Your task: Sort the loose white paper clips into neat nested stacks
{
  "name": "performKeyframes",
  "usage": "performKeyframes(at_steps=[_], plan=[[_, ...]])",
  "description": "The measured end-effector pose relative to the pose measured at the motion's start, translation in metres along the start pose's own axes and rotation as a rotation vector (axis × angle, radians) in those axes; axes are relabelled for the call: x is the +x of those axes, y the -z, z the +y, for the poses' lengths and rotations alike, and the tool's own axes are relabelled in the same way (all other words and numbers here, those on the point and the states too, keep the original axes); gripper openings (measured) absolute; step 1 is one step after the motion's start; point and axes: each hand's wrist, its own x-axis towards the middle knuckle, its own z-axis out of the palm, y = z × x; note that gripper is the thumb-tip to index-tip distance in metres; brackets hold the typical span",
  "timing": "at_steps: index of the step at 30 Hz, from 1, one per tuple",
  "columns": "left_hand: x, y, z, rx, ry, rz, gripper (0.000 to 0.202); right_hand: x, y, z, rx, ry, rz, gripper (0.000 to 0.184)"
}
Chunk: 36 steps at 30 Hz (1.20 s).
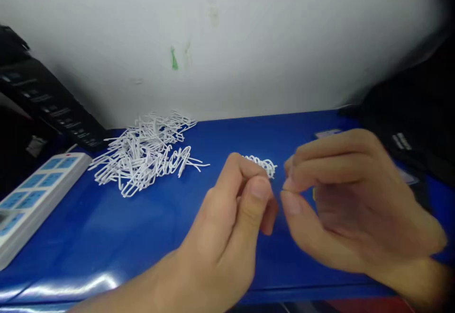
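Note:
My left hand (231,223) is closed near the middle, its thumb pressed against the bent index finger; whatever lies inside the fist is hidden. Just right of it, my right hand (341,199) pinches thumb and fingertips together, slightly blurred, and I cannot make out what is between them. The two hands are close but apart, both above the blue tabletop (106,237). Behind the left hand's fingers lies a small row of looped white strands (265,165), partly covered. To the left spreads a loose pile of bent, thin white strands (145,152).
A white power strip (39,194) with blue labels runs along the left edge. Behind it leans a black box (50,100) with printed text. A pale wall (227,67) closes off the back. Dark fabric (408,100) and a flat item (327,133) are at the right.

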Motion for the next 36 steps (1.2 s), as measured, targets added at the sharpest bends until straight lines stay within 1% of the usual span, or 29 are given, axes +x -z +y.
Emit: performKeyframes(at_steps=[2, 3, 4, 6, 9, 11, 15, 18, 22, 25, 28, 33, 36], plan=[[-0.001, -0.001, -0.001, -0.019, -0.010, -0.004, 0.028, 0.000, 0.003, 0.000, 0.118, -0.138, 0.001, 0.020], [-0.001, -0.001, -0.002, -0.028, -0.017, -0.020, 0.028, 0.001, 0.004, 0.001, 0.227, -0.208, -0.028, 0.018], [-0.002, -0.001, -0.003, -0.037, -0.024, -0.038, 0.028, 0.002, 0.006, 0.003, 0.345, -0.266, -0.084, 0.016], [-0.002, -0.001, -0.005, -0.060, -0.043, -0.054, 0.027, 0.004, 0.009, 0.007, 0.538, -0.321, -0.214, 0.011], [-0.001, -0.002, -0.005, -0.069, -0.067, -0.056, 0.026, 0.006, 0.013, 0.013, 0.690, -0.360, -0.343, 0.014], [0.000, -0.002, -0.002, -0.054, -0.085, -0.059, 0.029, 0.006, 0.014, 0.013, 0.821, -0.426, -0.376, 0.017], [0.002, -0.002, 0.002, 0.013, -0.065, -0.049, 0.031, 0.004, 0.014, 0.006, 1.103, -0.653, -0.406, 0.023], [0.002, 0.000, 0.001, 0.032, -0.048, -0.056, 0.031, 0.004, 0.013, 0.000, 1.150, -0.778, -0.393, 0.028], [0.001, 0.001, 0.000, 0.025, -0.022, -0.091, 0.030, 0.006, 0.012, -0.002, 1.181, -0.821, -0.382, 0.031], [0.000, -0.001, 0.001, 0.020, -0.014, -0.056, 0.031, 0.006, 0.011, 0.000, 1.254, -0.817, -0.397, 0.030], [0.000, -0.004, 0.003, 0.011, -0.041, -0.030, 0.031, 0.005, 0.011, 0.001, 1.311, -0.805, -0.405, 0.027], [-0.002, -0.007, 0.004, 0.029, -0.056, -0.027, 0.033, 0.003, 0.011, 0.003, 1.347, -0.804, -0.411, 0.023], [0.000, -0.003, 0.008, 0.038, -0.059, -0.059, 0.032, 0.003, 0.011, 0.005, 1.351, -0.823, -0.414, 0.022]])
